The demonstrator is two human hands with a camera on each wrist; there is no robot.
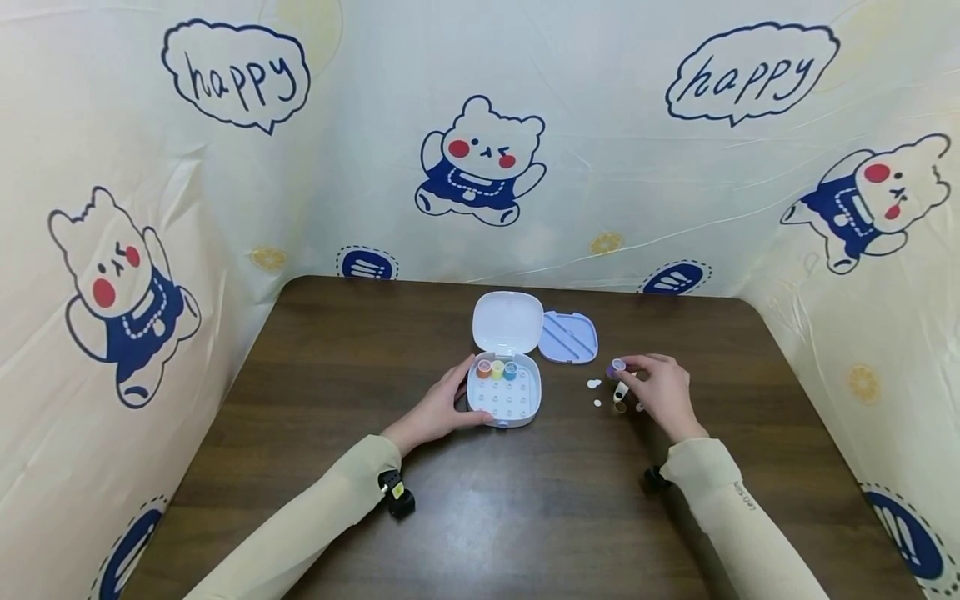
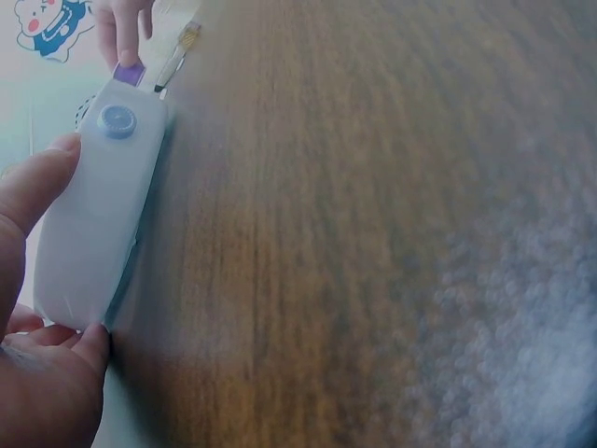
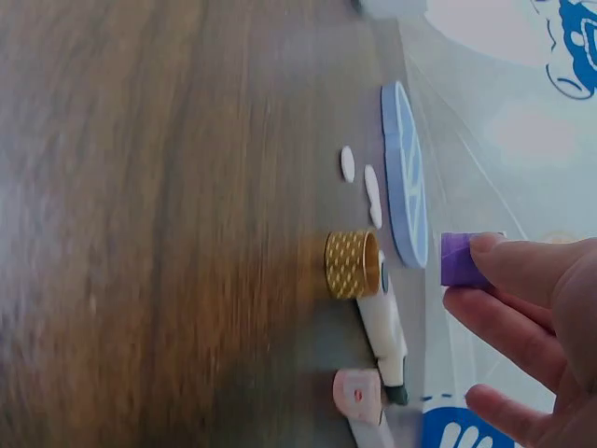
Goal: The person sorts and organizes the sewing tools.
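My left hand (image 1: 437, 407) grips the left side of an open white sewing box (image 1: 534, 402), its thumb along the front edge. Rows of small pegs fill the box floor. In its back row stand an orange thread spool (image 1: 483, 369), a yellow spool (image 1: 497, 371) and a blue spool (image 1: 511, 372). Right of the box, my right hand (image 1: 666, 393) pinches a purple thread spool (image 3: 459, 260) between thumb and fingers, raised off the table. Below it lie a gold dimpled thimble (image 3: 351, 265) and a slim white tool (image 3: 381, 325) with a dark tip.
The box's white lid (image 1: 507, 322) stands raised at the back. Beside it lies a light-blue tray (image 1: 576, 332) with diagonal dividers. Small white flat pieces (image 1: 594, 384) lie near the right hand, as does a pink-ended item (image 3: 357, 392). A printed curtain (image 1: 600, 183) hangs behind the table.
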